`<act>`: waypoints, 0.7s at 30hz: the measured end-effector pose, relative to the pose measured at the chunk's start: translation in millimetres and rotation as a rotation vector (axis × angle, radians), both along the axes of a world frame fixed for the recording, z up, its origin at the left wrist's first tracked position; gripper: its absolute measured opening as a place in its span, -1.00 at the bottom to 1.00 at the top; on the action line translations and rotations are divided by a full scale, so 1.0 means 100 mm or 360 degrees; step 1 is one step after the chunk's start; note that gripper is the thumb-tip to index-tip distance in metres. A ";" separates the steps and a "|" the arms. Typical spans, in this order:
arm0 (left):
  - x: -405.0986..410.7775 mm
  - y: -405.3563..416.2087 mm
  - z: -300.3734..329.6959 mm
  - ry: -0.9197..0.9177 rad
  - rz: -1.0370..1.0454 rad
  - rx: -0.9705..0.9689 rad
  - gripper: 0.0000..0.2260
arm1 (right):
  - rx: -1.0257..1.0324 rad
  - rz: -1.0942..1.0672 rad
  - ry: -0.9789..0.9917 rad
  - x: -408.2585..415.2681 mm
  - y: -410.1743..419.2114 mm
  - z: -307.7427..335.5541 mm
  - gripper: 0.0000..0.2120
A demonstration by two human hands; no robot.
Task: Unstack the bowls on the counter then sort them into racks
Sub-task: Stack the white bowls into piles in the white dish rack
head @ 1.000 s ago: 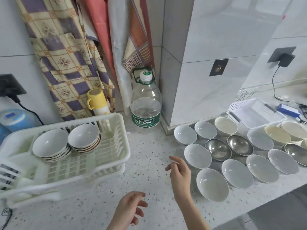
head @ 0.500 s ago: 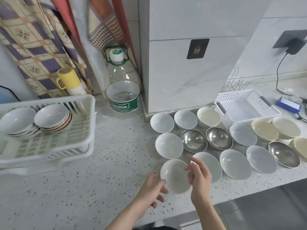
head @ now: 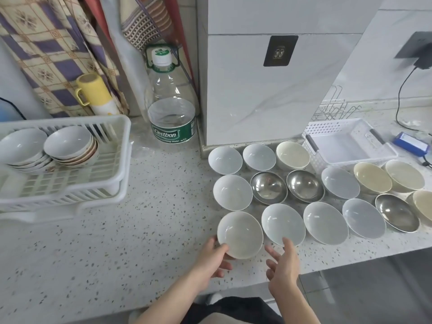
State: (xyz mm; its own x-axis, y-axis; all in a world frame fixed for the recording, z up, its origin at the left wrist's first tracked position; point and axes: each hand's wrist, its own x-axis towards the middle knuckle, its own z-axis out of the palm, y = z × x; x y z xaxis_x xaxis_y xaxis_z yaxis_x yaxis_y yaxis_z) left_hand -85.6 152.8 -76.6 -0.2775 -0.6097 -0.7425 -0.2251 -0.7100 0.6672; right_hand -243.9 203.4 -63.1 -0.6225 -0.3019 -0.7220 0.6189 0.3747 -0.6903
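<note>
Your left hand (head: 211, 259) has its grip closed on the near rim of the bowl (head: 240, 234) at the worktop's (head: 140, 230) front edge. Your right hand (head: 284, 265) hovers beside it, fingers spread, holding nothing. The rack (head: 112, 183) with two stacks sits well left.

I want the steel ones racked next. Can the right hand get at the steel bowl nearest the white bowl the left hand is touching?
Probably yes. The right hand is open and empty, and that steel bowl sits uncovered in the middle row. It would have to reach over the front white bowl, but nothing stands taller in between.
</note>
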 end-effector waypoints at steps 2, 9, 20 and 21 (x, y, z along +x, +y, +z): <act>-0.01 0.01 -0.02 0.0046 0.0037 0.0029 -0.65 | 0.0014 0.0039 0.0028 -0.01 -0.02 0.00 -0.70; 0.08 0.05 0.01 0.0058 0.0148 0.0008 -0.64 | -0.0045 0.0029 0.0091 -0.05 -0.02 -0.06 -0.71; 0.57 -0.08 0.39 0.0196 0.0262 -0.0259 -0.72 | -0.0152 0.0161 0.0229 0.27 0.02 0.05 -0.84; 0.62 -0.11 0.44 0.0217 0.0280 -0.0290 -0.73 | -0.0180 0.0195 0.0237 0.32 0.00 0.08 -0.82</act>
State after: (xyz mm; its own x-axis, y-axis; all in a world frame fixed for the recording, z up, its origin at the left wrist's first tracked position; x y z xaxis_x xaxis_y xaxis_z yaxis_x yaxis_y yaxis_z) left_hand -23.2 142.3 -32.6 -0.2452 -0.7774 -0.5792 -0.0083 -0.5957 0.8031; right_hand -211.5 202.9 -55.2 -0.6734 -0.4560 -0.5818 0.4613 0.3557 -0.8128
